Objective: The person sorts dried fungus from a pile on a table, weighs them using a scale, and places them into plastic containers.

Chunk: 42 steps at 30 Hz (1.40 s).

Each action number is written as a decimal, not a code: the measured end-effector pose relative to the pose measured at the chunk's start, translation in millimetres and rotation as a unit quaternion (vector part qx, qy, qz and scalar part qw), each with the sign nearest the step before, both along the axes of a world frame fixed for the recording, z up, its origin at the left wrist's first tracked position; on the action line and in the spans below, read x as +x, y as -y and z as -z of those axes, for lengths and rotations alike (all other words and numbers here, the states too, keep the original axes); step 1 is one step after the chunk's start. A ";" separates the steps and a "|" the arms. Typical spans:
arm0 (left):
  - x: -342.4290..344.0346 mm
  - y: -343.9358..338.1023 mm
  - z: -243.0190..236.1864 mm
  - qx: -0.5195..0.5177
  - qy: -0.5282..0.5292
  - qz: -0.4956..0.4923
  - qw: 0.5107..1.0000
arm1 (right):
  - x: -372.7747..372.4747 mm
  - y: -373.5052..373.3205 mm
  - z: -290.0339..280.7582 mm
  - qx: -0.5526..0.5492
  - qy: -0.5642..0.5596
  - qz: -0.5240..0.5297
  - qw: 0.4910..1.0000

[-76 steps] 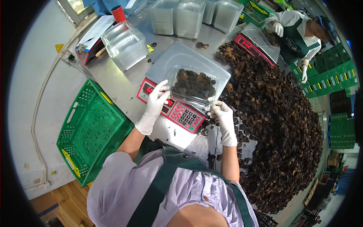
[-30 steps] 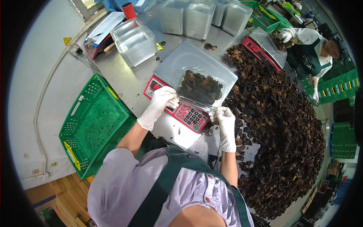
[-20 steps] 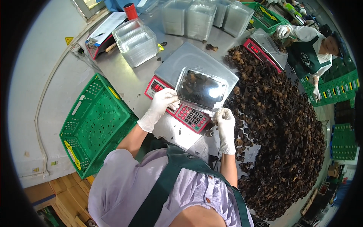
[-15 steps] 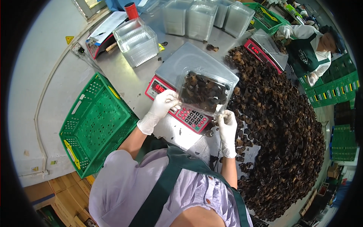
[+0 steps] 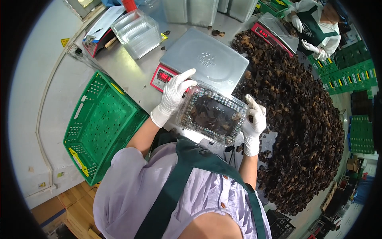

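while left hand and right hand grip a box, it part-hides the scale.

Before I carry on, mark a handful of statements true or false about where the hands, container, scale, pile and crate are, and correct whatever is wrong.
1. The left hand and right hand hold the clear container. True.
2. The pile of dark pieces lies to the right of the nearest scale. True.
3. The clear container rests in the middle of that scale's platform. False: it is held in both hands, on the person's side of the platform.
4. The green crate stands to the person's left. True.
5. Both of the person's hands are bare. False: both are gloved in white.
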State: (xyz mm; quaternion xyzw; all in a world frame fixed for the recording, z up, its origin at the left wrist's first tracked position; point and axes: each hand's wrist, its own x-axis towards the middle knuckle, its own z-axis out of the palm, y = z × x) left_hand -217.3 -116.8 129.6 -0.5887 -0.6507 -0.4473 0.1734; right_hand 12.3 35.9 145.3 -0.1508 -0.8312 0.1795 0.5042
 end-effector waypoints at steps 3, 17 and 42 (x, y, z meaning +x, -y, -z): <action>-0.8 3.7 -6.5 0.028 -0.019 0.001 0.999 | 1.5 4.6 -2.9 0.037 -0.003 0.009 0.999; -14.8 36.2 -14.6 0.038 -0.039 0.022 0.998 | 0.1 52.3 -28.3 0.085 -0.011 0.029 0.996; -30.0 105.8 -11.7 -0.009 0.685 0.267 0.678 | -56.4 122.6 26.7 -0.448 0.091 -0.124 0.881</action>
